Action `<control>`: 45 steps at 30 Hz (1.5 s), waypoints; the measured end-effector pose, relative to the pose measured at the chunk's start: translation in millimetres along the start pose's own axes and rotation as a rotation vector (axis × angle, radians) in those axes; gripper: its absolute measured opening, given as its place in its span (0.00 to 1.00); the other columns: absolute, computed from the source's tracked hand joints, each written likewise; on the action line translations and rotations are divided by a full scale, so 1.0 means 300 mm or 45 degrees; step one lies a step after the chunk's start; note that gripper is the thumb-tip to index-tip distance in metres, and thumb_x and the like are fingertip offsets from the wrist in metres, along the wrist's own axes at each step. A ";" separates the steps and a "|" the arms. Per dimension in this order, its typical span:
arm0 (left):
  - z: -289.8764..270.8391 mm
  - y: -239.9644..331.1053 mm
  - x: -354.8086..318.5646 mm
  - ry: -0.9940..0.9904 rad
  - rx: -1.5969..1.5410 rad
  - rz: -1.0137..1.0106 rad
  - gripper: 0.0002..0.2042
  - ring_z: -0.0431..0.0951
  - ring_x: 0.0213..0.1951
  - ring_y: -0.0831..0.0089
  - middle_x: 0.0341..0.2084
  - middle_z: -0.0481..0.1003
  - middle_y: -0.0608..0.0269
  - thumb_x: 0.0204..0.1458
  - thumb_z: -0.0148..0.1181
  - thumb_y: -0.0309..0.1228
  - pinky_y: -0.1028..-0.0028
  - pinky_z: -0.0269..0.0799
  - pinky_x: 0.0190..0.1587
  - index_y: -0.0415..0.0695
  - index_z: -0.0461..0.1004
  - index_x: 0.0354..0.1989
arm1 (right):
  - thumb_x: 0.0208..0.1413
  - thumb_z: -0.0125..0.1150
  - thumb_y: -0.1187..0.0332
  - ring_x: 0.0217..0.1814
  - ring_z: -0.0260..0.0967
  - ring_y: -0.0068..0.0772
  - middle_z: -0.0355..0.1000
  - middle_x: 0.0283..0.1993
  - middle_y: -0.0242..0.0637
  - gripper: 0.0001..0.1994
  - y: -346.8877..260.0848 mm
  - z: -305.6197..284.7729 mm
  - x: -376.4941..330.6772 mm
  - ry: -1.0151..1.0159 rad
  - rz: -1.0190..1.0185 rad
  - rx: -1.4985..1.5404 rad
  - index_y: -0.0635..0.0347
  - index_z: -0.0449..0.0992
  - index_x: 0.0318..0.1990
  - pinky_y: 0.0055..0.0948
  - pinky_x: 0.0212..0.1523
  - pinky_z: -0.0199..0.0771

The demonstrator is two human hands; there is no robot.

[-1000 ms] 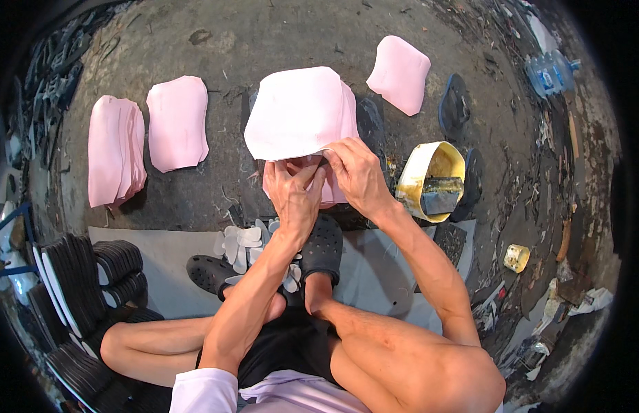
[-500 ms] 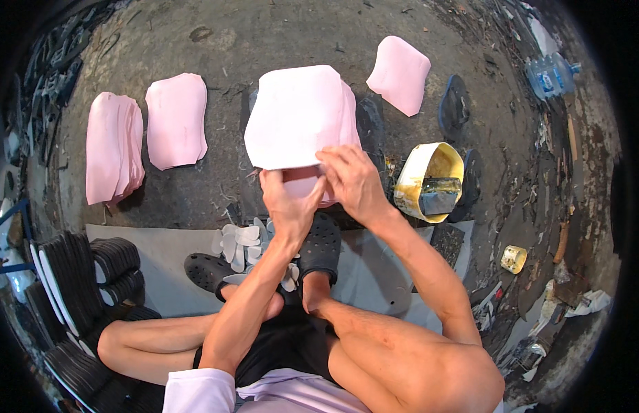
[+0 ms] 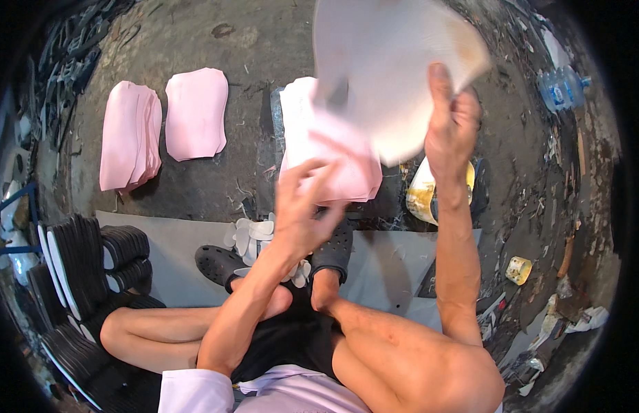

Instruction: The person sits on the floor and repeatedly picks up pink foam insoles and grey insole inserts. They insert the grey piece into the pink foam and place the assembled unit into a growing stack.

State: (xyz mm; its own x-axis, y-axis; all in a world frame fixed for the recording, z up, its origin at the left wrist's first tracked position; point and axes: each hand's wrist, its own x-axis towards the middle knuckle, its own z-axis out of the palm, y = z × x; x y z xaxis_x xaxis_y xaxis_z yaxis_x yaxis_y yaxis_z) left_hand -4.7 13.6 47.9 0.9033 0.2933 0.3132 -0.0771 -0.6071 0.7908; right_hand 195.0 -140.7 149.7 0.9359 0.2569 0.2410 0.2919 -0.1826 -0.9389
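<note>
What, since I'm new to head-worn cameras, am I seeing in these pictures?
There is no machine, only someone working bare-handed. Every picture comes from one fisheye camera worn on their head, looking down, so straight edges bend near the rim. The right hand holds up a large pale sheet, blurred. The left hand is open at the near edge of a pink stack; whether it touches is unclear. On the dark floor, more pink sheets lie to the left, and a yellow-stained container is partly hidden to the right. Dark sole-shaped pieces are stacked at lower left.
</note>
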 end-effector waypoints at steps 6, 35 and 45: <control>-0.086 -0.130 -0.283 -0.328 0.341 -0.263 0.23 0.78 0.58 0.50 0.56 0.80 0.52 0.55 0.76 0.25 0.52 0.75 0.61 0.46 0.87 0.61 | 0.59 0.59 0.79 0.89 0.62 0.45 0.78 0.79 0.35 0.27 0.166 0.078 -0.125 -0.628 -0.499 -0.200 0.54 0.84 0.67 0.55 0.91 0.52; 0.135 -0.099 -0.056 -0.135 0.259 -0.107 0.15 0.84 0.51 0.39 0.49 0.82 0.35 0.62 0.67 0.25 0.46 0.83 0.55 0.38 0.87 0.55 | 0.67 0.66 0.75 0.78 0.72 0.57 0.79 0.71 0.52 0.24 0.308 0.126 -0.380 -0.689 -0.468 -0.785 0.64 0.79 0.70 0.54 0.77 0.75; 0.091 -0.128 -0.023 -0.095 0.004 -0.262 0.19 0.80 0.40 0.60 0.45 0.74 0.53 0.63 0.77 0.27 0.63 0.81 0.42 0.39 0.88 0.62 | 0.75 0.62 0.70 0.40 0.82 0.69 0.81 0.39 0.60 0.12 0.186 0.121 -0.151 -0.557 0.076 -0.473 0.74 0.83 0.48 0.51 0.44 0.82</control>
State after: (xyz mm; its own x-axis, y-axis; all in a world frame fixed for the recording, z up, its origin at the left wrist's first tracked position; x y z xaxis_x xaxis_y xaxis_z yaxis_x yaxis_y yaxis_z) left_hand 3.6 14.7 1.0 0.9286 0.3560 0.1051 0.1136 -0.5421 0.8326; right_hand 161.7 -128.1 77.6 0.8072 0.5902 -0.0078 0.3649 -0.5093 -0.7794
